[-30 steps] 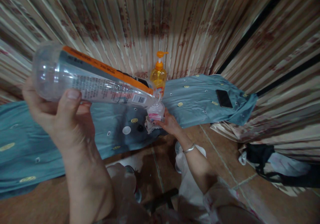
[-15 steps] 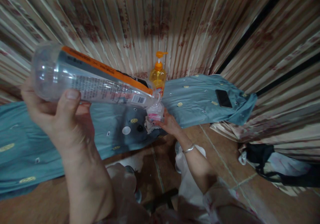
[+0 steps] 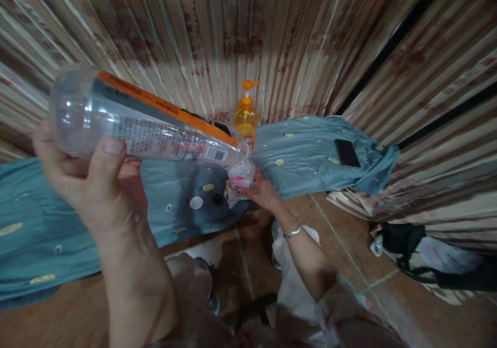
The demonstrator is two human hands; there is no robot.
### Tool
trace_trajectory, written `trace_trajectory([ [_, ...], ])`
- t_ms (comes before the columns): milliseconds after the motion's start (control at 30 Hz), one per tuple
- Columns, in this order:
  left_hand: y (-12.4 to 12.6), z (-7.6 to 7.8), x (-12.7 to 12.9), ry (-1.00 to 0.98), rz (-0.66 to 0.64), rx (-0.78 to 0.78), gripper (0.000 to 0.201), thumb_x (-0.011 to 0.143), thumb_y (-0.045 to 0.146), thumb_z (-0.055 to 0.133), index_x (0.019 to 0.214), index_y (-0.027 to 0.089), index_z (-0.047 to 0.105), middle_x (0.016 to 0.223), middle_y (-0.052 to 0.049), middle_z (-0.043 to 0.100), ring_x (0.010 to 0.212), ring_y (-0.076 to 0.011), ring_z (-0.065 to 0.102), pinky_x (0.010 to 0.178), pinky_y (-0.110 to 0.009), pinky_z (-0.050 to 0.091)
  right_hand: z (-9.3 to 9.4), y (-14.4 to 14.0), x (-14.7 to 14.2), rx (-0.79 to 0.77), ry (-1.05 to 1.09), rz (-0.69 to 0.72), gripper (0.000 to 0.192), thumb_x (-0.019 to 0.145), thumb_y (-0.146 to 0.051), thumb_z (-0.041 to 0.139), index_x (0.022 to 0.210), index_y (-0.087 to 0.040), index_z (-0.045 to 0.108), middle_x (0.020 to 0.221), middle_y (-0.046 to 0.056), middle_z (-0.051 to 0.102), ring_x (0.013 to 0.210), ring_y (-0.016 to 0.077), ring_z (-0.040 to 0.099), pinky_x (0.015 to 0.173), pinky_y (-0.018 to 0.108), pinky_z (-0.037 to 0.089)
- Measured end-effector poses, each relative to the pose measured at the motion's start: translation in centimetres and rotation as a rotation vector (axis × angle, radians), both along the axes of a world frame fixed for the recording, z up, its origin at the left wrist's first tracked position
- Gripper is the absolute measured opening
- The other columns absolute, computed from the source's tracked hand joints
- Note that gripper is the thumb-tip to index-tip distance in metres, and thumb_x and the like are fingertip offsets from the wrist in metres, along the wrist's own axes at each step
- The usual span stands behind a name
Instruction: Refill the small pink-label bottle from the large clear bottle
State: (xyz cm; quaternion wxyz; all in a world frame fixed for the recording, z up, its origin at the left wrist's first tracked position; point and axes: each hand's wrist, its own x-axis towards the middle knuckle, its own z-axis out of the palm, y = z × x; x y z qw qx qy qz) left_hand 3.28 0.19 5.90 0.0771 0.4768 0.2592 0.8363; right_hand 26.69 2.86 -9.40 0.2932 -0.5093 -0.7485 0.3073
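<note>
My left hand point(image 3: 93, 182) grips a large clear plastic bottle point(image 3: 147, 122) with an orange and grey label, tipped nearly flat so its mouth points right and down. The mouth meets the top of a small clear bottle point(image 3: 241, 174) with a pink label, which my right hand point(image 3: 264, 192) holds upright on the blue-grey cloth point(image 3: 306, 154). A crumpled tissue point(image 3: 232, 197) lies under the small bottle. On the cloth to its left lie a white cap point(image 3: 196, 202) and a black cap point(image 3: 218, 199).
A yellow pump bottle point(image 3: 246, 117) with an orange top stands behind the small bottle, against the striped curtain point(image 3: 248, 32). A black phone point(image 3: 347, 153) lies on the cloth at the right. A dark bag point(image 3: 407, 242) sits on the tiled floor at the right.
</note>
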Motion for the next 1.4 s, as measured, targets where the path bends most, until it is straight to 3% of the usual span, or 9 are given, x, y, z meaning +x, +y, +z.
trace_trajectory([
  [200, 0.50, -0.31, -0.39, -0.044, -0.041, 0.007, 0.060, 0.038, 0.036, 0.075, 0.092, 0.018, 0.055, 0.085, -0.002, 0.055, 0.082, -0.0202, 0.056, 0.085, -0.050, 0.043, -0.12, 0.03, 0.00, 0.011, -0.014, -0.006, 0.065, 0.076, -0.041, 0.064, 0.128, -0.015, 0.035, 0.105, 0.010, 0.066, 0.093, 0.0243, 0.065, 0.075, 0.031, 0.049],
  [500, 0.39, 0.00, -0.19, 0.060, 0.084, -0.062, 0.061, 0.041, 0.054, 0.069, 0.093, 0.024, 0.055, 0.086, -0.001, 0.055, 0.089, -0.0218, 0.057, 0.092, -0.052, 0.040, -0.14, 0.10, 0.00, 0.024, -0.032, -0.007, 0.066, 0.076, -0.042, 0.063, 0.128, -0.014, 0.034, 0.102, 0.010, 0.066, 0.091, 0.0241, 0.065, 0.074, 0.031, 0.049],
  [767, 0.59, -0.13, -0.33, 0.017, 0.022, 0.012, 0.061, 0.039, 0.047, 0.074, 0.091, 0.020, 0.056, 0.084, -0.001, 0.055, 0.088, -0.0222, 0.057, 0.095, -0.053, 0.036, -0.20, 0.10, 0.03, 0.021, -0.016, -0.005, 0.067, 0.075, -0.043, 0.064, 0.129, -0.015, 0.035, 0.105, 0.010, 0.066, 0.093, 0.0240, 0.065, 0.075, 0.030, 0.049],
  [967, 0.32, 0.08, -0.07, -0.011, 0.060, -0.033, 0.063, 0.036, 0.048, 0.075, 0.089, 0.022, 0.055, 0.083, 0.000, 0.057, 0.085, -0.0218, 0.058, 0.093, -0.052, 0.040, -0.25, 0.06, 0.04, 0.024, -0.016, -0.002, 0.066, 0.076, -0.041, 0.063, 0.129, -0.015, 0.034, 0.105, 0.010, 0.065, 0.094, 0.0234, 0.064, 0.078, 0.031, 0.048],
  [1267, 0.55, -0.46, -0.95, 0.033, 0.002, 0.002, 0.073, 0.034, 0.050, 0.077, 0.096, 0.018, 0.053, 0.090, 0.000, 0.058, 0.091, -0.0216, 0.058, 0.095, -0.054, 0.037, -0.14, 0.04, -0.01, 0.018, -0.038, -0.017, 0.067, 0.076, -0.043, 0.063, 0.129, -0.014, 0.034, 0.106, 0.010, 0.066, 0.095, 0.0251, 0.064, 0.076, 0.032, 0.049],
  [1367, 0.14, -0.20, -0.70, 0.037, -0.002, -0.031, 0.065, 0.040, 0.047, 0.078, 0.093, 0.019, 0.054, 0.095, -0.002, 0.060, 0.100, -0.0250, 0.057, 0.097, -0.055, 0.034, -0.01, -0.03, -0.03, 0.005, -0.029, -0.016, 0.067, 0.076, -0.042, 0.063, 0.129, -0.015, 0.034, 0.106, 0.010, 0.065, 0.096, 0.0244, 0.064, 0.077, 0.031, 0.049],
  [1400, 0.05, -0.12, -0.60, 0.044, -0.029, -0.112, 0.060, 0.045, 0.042, 0.078, 0.095, 0.020, 0.055, 0.100, -0.003, 0.060, 0.105, -0.0257, 0.055, 0.098, -0.054, 0.033, -0.01, -0.04, -0.03, 0.006, -0.022, -0.013, 0.067, 0.076, -0.042, 0.064, 0.129, -0.015, 0.034, 0.107, 0.010, 0.065, 0.097, 0.0242, 0.064, 0.078, 0.031, 0.049],
])
